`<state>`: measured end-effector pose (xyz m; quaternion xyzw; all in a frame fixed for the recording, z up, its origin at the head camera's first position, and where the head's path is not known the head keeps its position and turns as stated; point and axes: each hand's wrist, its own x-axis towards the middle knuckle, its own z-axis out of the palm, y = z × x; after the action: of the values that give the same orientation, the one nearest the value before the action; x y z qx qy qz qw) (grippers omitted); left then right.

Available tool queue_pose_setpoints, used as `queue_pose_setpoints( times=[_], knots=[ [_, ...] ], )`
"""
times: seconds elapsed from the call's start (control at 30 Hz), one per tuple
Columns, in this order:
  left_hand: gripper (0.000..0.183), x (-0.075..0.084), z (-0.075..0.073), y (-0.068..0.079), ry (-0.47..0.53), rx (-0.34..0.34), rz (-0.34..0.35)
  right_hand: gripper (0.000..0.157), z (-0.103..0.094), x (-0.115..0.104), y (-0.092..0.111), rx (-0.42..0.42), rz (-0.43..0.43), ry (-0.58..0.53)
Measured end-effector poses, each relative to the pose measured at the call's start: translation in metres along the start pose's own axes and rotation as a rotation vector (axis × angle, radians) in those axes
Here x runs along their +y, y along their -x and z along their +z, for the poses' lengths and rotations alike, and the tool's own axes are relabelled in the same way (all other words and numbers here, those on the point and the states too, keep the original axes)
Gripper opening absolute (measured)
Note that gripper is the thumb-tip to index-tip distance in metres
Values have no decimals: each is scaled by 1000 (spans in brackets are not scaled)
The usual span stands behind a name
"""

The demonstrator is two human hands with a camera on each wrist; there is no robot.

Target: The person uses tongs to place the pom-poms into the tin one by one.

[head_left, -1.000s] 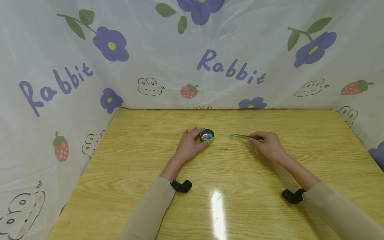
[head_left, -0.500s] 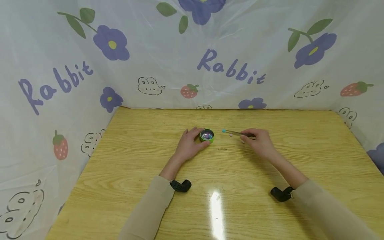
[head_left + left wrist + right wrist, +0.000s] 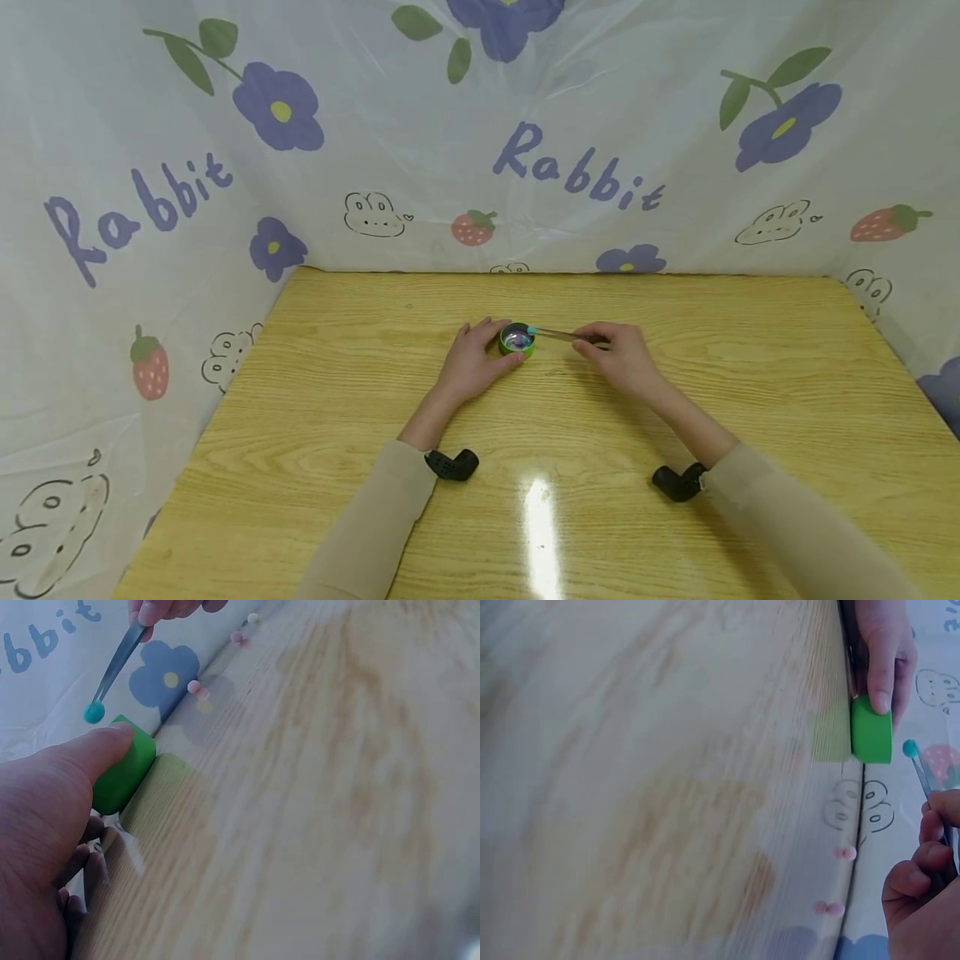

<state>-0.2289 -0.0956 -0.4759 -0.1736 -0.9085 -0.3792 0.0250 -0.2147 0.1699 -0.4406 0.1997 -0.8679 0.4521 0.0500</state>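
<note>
My left hand holds a small round green container on the table, thumb on its near side and fingers around the far side. Its mouth faces up, and small purple and teal bits show inside in the head view. My right hand grips metal tweezers between thumb and fingers. A blue bead is pinched in the tweezer tips, just above the container's rim in the left wrist view. From the head it overlaps the right side of the rim.
Pink beads and a whitish bead lie on the wooden table, right of the container. A printed cloth stands behind and beside the table. Both wrists wear black cameras.
My right hand has moved left with the tweezers and blue bead, from well right of the container to its rim. My left hand and the container have stayed in place.
</note>
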Motion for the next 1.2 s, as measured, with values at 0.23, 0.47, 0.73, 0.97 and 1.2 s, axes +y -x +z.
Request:
queue_pose_setpoints(
  times=[0.23,0.47,0.73,0.97,1.2],
  knots=[
    [62,3,-2,1,1,-15,-22,16,8,-5,-3,-4,14,11],
    [62,2,-1,0,-8,-14,-17,17,12,-5,-3,-21,31,-17],
    [62,1,-1,0,-14,-14,-21,17,11,-3,0,-28,4,-21],
    [62,1,-1,0,-13,-11,-17,18,10,-3,1,-44,20,-34],
    [62,0,0,0,-7,-13,-13,19,6,-1,3,-43,29,-41]
  ],
)
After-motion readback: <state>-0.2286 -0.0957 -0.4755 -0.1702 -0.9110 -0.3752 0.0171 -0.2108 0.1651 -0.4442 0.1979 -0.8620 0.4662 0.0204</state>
